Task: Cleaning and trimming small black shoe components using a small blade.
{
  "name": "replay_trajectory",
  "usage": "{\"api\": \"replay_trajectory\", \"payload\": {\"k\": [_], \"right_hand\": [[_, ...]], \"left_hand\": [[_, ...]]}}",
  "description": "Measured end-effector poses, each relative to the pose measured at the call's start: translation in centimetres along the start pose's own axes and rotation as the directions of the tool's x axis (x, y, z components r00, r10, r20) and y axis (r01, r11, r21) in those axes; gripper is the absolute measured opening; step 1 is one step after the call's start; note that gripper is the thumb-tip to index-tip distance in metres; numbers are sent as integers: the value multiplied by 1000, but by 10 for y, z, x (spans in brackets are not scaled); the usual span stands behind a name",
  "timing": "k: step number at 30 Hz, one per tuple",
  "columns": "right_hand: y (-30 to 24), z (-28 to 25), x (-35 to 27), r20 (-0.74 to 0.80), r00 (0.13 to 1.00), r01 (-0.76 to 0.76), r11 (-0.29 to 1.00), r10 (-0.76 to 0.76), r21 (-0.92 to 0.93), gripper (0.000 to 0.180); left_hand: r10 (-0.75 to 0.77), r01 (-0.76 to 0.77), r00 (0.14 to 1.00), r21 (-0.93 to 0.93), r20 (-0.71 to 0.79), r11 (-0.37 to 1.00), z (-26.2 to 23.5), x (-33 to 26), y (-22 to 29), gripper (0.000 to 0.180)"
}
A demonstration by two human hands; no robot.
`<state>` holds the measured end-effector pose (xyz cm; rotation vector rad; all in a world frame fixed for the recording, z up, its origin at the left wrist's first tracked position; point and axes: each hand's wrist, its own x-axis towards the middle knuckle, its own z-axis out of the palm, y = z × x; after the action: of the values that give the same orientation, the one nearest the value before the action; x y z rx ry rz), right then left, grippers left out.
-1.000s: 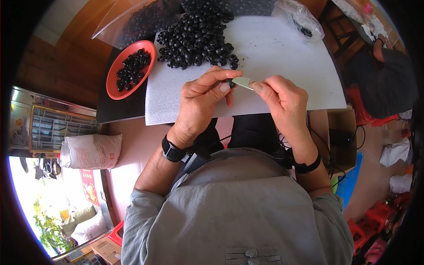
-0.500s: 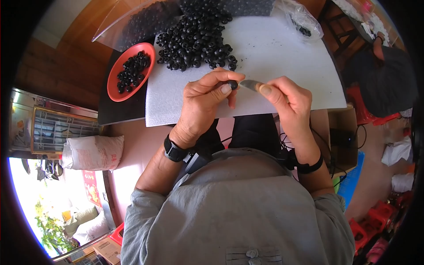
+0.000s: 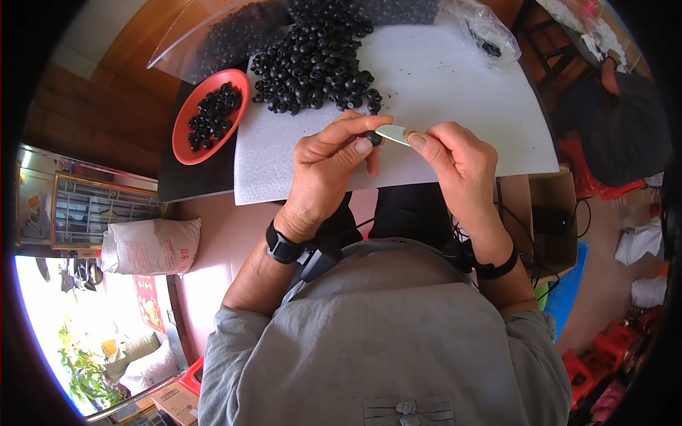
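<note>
Between the thumb and fingers of my left hand (image 3: 328,153) is a small round black piece (image 3: 374,138). My right hand (image 3: 460,162) is closed round a small knife, its short pale blade (image 3: 393,133) pointing left. The blade tip meets or nearly meets the black piece; I cannot tell exactly. Beyond my hands, a heap of similar black round pieces (image 3: 312,71), some showing holes or short necks, lies on the white foam-covered tabletop (image 3: 455,92). To the left, a red oval bowl (image 3: 182,135) holds more of them.
A clear plastic bin (image 3: 185,57) of black pieces stands at the far left. A clear plastic bag (image 3: 490,32) lies at the far right. Right of my legs is an open cardboard box (image 3: 522,195). Another person (image 3: 611,121) sits at right near red stools (image 3: 582,170).
The knife blade has turned so that its face catches light, and its tip has shifted slightly left over the black piece. My right hand has moved slightly left. My left hand stays nearly still.
</note>
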<state>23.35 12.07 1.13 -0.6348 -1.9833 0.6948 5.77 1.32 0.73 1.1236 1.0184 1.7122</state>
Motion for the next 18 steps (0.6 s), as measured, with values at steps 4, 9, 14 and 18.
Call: {"api": "replay_trajectory", "payload": {"k": [4,9,14,18], "right_hand": [[0,0,0,12,1000,23,999,-22,-37,26],[1,-1,-1,24,999,41,997,-40,-62,26],[1,-2,-1,37,997,63,997,-61,-48,24],[2,-1,-2,33,997,67,996,-66,-53,24]], "left_hand": [[-10,9,1000,-18,-27,1000,2,-1,0,31],[-14,13,1000,-13,-25,1000,2,-1,0,30],[6,-6,1000,12,-22,1000,2,-1,0,28],[14,-13,1000,26,-23,1000,2,-1,0,27]]}}
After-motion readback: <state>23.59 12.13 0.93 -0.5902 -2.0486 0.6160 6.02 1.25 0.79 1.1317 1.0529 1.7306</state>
